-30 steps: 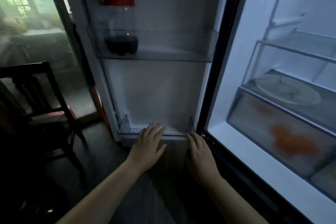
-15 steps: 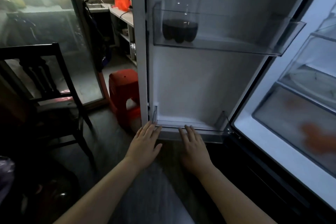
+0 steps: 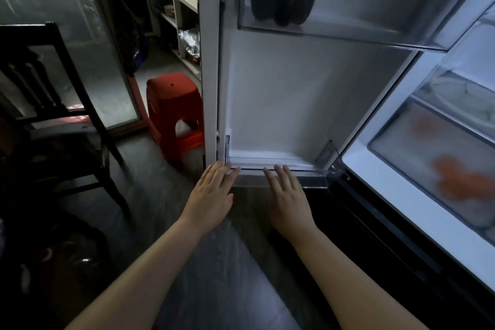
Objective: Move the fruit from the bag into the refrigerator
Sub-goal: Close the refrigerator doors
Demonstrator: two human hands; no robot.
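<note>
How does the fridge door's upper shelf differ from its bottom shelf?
The upper shelf holds a bottle of dark drink; the bottom shelf shows nothing inside. The upper shelf is untouched, while the left hand and right hand lie straight-fingered at the bottom shelf's front edge. Both are clear plastic.

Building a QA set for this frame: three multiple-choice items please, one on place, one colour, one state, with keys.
1. The bottle stands: A) on the floor B) in the upper door shelf C) on a table
2. The stool is: A) blue B) red C) white
3. The left hand and right hand are: A) open, empty B) holding fruit C) gripping a handle
Key: 1B, seen behind the shelf's clear front; 2B, plainly red plastic; 3A, fingers straight, nothing held.
</note>
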